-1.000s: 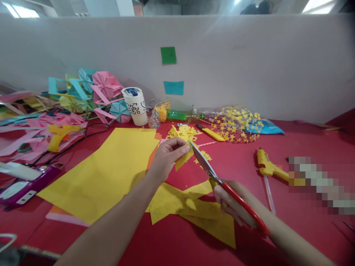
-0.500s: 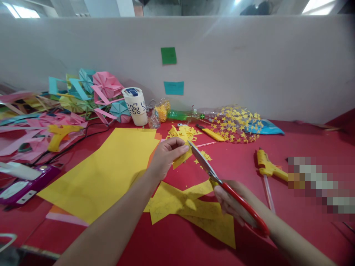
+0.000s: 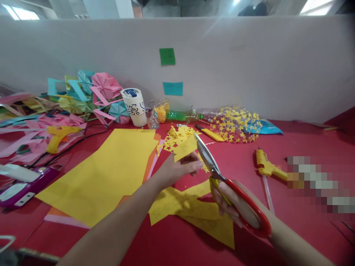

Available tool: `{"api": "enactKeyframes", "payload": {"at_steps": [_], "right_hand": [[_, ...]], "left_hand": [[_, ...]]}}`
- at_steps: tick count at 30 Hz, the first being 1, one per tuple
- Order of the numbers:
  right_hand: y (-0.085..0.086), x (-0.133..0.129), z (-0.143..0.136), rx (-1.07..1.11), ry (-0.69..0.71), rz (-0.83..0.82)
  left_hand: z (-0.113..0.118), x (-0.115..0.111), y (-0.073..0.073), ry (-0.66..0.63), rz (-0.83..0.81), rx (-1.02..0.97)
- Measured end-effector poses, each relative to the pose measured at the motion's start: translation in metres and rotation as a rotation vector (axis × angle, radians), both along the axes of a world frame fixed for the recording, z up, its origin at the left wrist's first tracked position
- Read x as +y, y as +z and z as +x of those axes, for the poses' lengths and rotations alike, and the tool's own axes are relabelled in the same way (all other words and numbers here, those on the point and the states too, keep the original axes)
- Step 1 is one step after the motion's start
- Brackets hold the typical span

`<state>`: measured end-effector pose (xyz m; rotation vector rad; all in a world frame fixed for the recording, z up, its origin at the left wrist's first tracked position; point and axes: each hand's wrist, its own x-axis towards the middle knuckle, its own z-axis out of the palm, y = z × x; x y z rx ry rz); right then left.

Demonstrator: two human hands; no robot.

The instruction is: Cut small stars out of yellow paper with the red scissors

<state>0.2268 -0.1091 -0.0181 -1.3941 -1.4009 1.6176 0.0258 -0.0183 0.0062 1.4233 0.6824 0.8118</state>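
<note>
My left hand point(image 3: 180, 170) is turned with its thumb and fingers curled toward the right. A small piece of yellow paper point(image 3: 185, 148) sticks up at its fingers, which hide the exact grip. My right hand point(image 3: 230, 201) is closed round the handles of red-handled scissors point(image 3: 214, 171). Their blades point up and away, with the tip beside the paper's right edge. Below the hands lie several yellow paper strips point(image 3: 205, 210) with faint drawn outlines. A heap of yellow paper scraps point(image 3: 180, 135) lies behind my left hand, and small cut stars point(image 3: 205, 168) are partly hidden near my fingers.
Large yellow sheets point(image 3: 111, 173) lie at left, near a purple power strip point(image 3: 27, 186) and a glue gun point(image 3: 57, 138). A white cup point(image 3: 134, 107), a yellow cutter point(image 3: 210, 133) and star-covered clear plastic point(image 3: 235, 123) stand or lie behind. Another glue gun point(image 3: 266, 164) is at right.
My left hand has dropped slightly and turned, its fingers now toward the right. The yellow paper piece has swung up above the hand. The scissors have shifted a little right, apart from the paper.
</note>
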Motion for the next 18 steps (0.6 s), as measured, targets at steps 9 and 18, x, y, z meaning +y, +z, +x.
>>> {"api": "enactKeyframes", "payload": {"at_steps": [9,18], "right_hand": [[0.006,0.002,-0.003,-0.113,0.023,0.045],[0.003,0.001,-0.004,-0.134,0.003,0.016]], "left_hand": [[-0.003,0.004,-0.004,0.340,0.006,-0.184],[-0.004,0.008,-0.003,0.351,-0.052,-0.287]]}}
